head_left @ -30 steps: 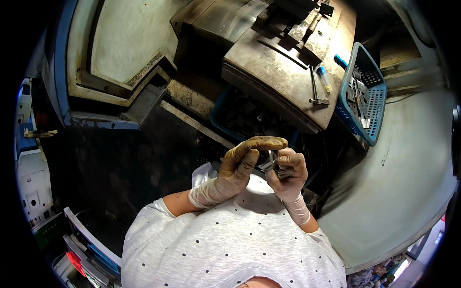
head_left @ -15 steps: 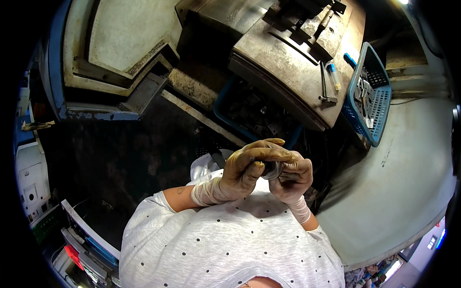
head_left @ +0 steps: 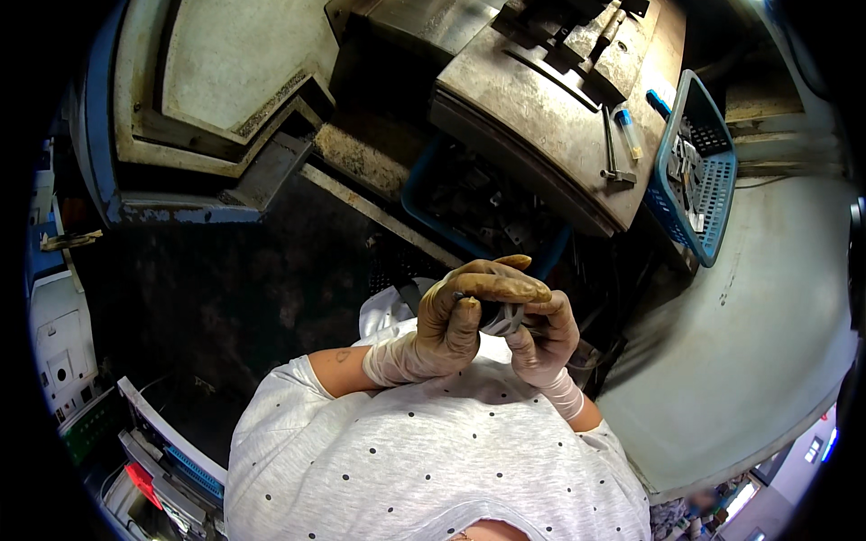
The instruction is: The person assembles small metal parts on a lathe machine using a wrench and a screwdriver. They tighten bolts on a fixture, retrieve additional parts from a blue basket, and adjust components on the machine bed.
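In front of my chest, my two gloved hands meet around a small piece with a dark body and a shiny grey curved rim. My left hand, in a stained, yellowish glove, curls over its dark side, with fingers reaching across the top toward the other hand. Opposite it, my right hand, in a paler glove, pinches the rim between thumb and fingers. The fingers cover much of the piece, so its exact kind cannot be made out.
Ahead stands a worn metal worktable with a T-shaped tool and a blue-capped tube. At its right hangs a blue basket of metal parts; another blue bin sits below. A pale cabinet surface curves along the right.
My right hand has shifted slightly left, and the grey-rimmed piece has turned a little between my fingers. The surroundings have shifted slightly in view.
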The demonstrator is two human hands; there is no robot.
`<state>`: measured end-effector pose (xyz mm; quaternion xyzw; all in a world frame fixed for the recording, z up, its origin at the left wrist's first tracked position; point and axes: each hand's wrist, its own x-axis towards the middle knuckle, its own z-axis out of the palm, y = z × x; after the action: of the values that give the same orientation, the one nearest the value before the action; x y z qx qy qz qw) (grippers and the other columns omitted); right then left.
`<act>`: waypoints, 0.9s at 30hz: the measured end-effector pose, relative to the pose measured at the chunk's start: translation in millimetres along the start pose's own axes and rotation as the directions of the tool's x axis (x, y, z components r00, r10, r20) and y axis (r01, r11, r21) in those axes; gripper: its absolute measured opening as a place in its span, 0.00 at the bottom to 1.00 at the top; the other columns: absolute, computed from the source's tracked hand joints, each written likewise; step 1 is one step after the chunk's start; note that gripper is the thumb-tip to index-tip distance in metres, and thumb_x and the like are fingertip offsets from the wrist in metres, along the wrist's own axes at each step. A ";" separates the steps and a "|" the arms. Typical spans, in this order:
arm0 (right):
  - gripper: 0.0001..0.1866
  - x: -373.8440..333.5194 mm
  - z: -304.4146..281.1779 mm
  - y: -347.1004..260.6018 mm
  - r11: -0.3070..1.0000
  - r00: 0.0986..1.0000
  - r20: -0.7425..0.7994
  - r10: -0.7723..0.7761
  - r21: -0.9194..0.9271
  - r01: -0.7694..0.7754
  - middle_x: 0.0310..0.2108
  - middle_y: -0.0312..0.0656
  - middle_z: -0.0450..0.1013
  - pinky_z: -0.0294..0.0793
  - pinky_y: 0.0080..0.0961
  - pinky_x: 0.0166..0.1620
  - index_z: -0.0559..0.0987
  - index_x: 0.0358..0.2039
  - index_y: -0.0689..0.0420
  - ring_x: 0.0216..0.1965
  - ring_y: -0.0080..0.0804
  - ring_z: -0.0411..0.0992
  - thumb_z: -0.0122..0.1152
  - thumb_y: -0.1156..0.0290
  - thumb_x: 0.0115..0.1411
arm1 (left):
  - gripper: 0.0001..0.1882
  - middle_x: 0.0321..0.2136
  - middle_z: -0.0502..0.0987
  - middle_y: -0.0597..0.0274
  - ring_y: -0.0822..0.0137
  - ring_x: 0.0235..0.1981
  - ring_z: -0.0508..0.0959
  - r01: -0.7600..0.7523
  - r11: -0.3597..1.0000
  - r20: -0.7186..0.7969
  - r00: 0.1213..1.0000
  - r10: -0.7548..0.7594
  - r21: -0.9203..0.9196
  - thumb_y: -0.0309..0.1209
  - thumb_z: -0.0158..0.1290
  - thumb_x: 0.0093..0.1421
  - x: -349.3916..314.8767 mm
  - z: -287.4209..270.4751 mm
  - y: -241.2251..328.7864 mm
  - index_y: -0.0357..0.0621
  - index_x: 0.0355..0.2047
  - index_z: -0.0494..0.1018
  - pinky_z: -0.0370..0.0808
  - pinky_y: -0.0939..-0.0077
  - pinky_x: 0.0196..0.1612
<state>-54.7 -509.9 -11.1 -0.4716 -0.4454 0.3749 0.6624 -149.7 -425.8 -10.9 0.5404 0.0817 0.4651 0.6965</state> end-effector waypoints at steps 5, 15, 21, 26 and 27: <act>0.16 0.7 -3.8 -2.0 0.989 0.998 0.062 -0.019 -0.146 0.028 0.34 0.46 0.67 0.68 0.20 0.36 0.65 0.37 0.66 0.33 0.28 0.68 0.52 0.68 0.53 | 0.23 0.29 0.72 0.59 0.66 0.35 0.72 0.014 0.999 -0.026 1.000 -0.015 -0.037 0.47 0.29 0.58 -4.6 3.6 -1.0 0.44 0.33 0.68 0.60 0.64 0.50; 0.18 2.8 -9.6 -3.9 0.998 0.986 0.159 0.042 -0.054 -0.034 0.34 0.48 0.68 0.68 0.23 0.36 0.65 0.41 0.67 0.33 0.34 0.69 0.44 0.67 0.56 | 0.21 0.29 0.73 0.58 0.66 0.35 0.73 -0.038 0.999 -0.007 0.999 0.038 -0.019 0.44 0.30 0.59 -8.0 8.0 -3.3 0.41 0.33 0.67 0.63 0.61 0.47; 0.20 13.4 -11.3 -14.6 0.960 0.958 0.255 0.133 -0.273 -0.061 0.31 0.47 0.68 0.67 0.24 0.35 0.64 0.41 0.68 0.31 0.35 0.69 0.50 0.67 0.51 | 0.25 0.28 0.73 0.58 0.66 0.33 0.73 0.095 0.992 -0.087 0.991 -0.102 -0.082 0.47 0.26 0.59 -2.2 10.0 -1.9 0.42 0.33 0.67 0.63 0.62 0.47; 0.15 19.9 -8.3 -14.1 0.959 0.967 0.244 0.076 -0.285 -0.004 0.23 0.43 0.68 0.66 0.21 0.28 0.67 0.35 0.67 0.22 0.31 0.67 0.46 0.65 0.54 | 0.28 0.30 0.72 0.58 0.66 0.33 0.73 0.220 0.974 -0.049 0.974 -0.223 -0.052 0.52 0.27 0.57 1.0 6.6 3.6 0.41 0.36 0.67 0.66 0.67 0.44; 0.15 19.3 -8.4 -12.7 0.970 0.963 0.244 0.115 -0.237 -0.056 0.22 0.42 0.68 0.66 0.20 0.27 0.67 0.33 0.67 0.21 0.29 0.67 0.46 0.64 0.55 | 0.30 0.31 0.72 0.58 0.67 0.33 0.72 0.304 0.952 -0.014 0.952 -0.305 -0.047 0.53 0.27 0.56 0.2 3.5 5.5 0.40 0.38 0.66 0.67 0.70 0.42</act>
<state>-39.6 -498.1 4.3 -0.5108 -0.5463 0.4074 0.5240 -150.5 -428.1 -4.9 0.5007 0.1609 0.3597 0.7707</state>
